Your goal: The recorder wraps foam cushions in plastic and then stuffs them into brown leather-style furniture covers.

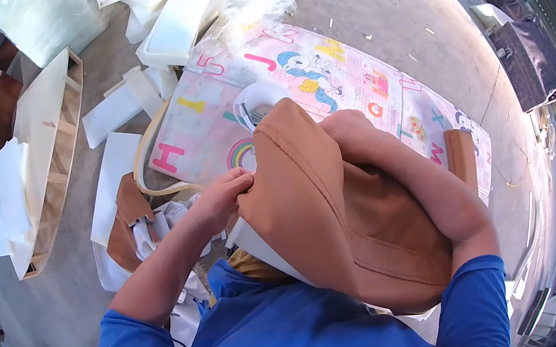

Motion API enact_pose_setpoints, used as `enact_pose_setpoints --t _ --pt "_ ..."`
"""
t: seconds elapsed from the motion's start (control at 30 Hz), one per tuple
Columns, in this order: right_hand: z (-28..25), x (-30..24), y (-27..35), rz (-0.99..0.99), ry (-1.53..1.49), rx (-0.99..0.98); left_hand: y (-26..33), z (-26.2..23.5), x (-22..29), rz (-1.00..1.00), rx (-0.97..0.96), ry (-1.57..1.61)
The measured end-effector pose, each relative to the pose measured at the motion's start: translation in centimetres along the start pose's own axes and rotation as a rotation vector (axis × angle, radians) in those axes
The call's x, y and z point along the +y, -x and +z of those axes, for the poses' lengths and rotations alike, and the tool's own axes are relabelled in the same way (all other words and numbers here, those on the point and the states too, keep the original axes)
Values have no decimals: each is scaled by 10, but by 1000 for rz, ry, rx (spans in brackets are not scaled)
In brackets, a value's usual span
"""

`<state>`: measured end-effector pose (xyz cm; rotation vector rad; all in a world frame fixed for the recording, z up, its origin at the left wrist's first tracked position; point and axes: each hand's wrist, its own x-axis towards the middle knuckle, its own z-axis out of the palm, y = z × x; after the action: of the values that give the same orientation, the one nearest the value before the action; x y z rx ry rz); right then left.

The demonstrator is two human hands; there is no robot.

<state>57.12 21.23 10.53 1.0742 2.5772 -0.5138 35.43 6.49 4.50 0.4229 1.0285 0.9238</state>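
A tan leather-like cushion cover [333,216] stands upright in front of me over a white foam piece [261,246] that shows at its lower left edge. My left hand [220,198] pinches the cover's left edge near the foam. My right hand [352,132] grips the top of the cover from behind, with the forearm wrapped around its right side. Both sleeves are blue.
A pink children's play mat [319,67] with letters and cartoon figures covers the concrete floor ahead. White foam blocks [176,25] lie at the top left, a wooden frame [55,137] at the left. Brown fabric scraps [127,217] sit beside me. Dark upholstered seats [531,57] stand at the right.
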Motion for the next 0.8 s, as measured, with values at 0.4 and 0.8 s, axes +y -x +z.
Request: enact_pose_setpoints --t 0.4,0.8 --pt "3 -24 111 -197 -1785 -276 71 47 -17 338 -18 251" --pt "46 -15 144 -244 -1458 -188 104 47 40 423 -477 -750"
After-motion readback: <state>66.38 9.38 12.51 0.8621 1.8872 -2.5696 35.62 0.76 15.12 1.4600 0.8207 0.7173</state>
